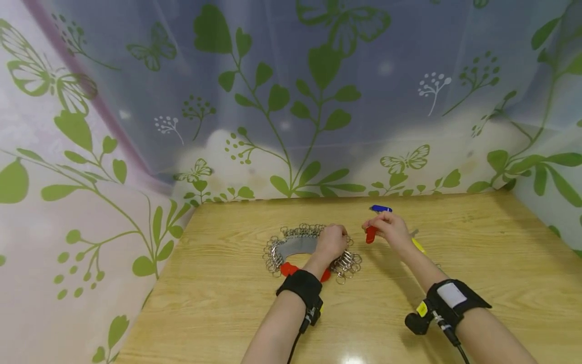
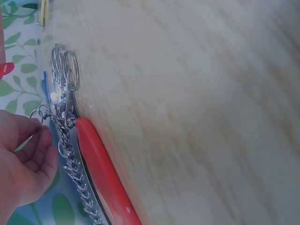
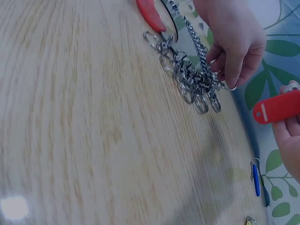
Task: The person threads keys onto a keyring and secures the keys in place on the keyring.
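I see the left hand (image 1: 332,242) over the right part of a grey arc (image 1: 297,246) fringed with metal rings (image 1: 274,257), with red parts (image 1: 289,269) at its near side. To the right, the right hand (image 1: 392,231) pinches a red tag (image 1: 370,234). I make out a blue tag (image 1: 381,208) farther off on the worktop (image 1: 204,303), and a yellow piece (image 1: 419,245) just right of the right forearm (image 1: 421,265).
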A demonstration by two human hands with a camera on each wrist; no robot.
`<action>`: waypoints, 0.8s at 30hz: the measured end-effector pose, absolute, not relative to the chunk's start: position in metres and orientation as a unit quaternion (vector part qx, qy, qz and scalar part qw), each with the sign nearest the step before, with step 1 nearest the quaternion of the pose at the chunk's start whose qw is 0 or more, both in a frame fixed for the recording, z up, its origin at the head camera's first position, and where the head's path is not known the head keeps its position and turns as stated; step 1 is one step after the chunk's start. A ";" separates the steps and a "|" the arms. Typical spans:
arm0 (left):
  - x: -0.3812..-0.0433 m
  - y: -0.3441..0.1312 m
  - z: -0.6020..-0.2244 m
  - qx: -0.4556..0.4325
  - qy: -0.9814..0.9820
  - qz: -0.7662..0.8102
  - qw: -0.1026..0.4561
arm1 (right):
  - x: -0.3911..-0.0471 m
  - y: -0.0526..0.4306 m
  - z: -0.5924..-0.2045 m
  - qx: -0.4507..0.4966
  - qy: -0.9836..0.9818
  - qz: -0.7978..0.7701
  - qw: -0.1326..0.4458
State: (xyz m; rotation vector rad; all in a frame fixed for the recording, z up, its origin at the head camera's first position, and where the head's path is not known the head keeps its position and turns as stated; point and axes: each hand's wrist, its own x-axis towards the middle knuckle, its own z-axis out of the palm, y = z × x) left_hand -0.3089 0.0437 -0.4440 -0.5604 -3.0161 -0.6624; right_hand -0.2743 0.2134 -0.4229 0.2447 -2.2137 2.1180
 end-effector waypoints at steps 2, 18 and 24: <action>-0.310 0.043 -0.445 -0.182 -0.961 -0.207 0.009 | -0.276 0.212 -0.423 0.069 -0.703 0.708 0.011; -0.304 0.046 -0.428 -0.163 -0.945 -0.281 -0.039 | -0.275 0.209 -0.430 0.029 -0.849 0.526 -0.041; -0.300 0.042 -0.431 -0.134 -0.929 -0.338 -0.073 | -0.273 0.205 -0.433 0.060 -0.868 0.492 -0.023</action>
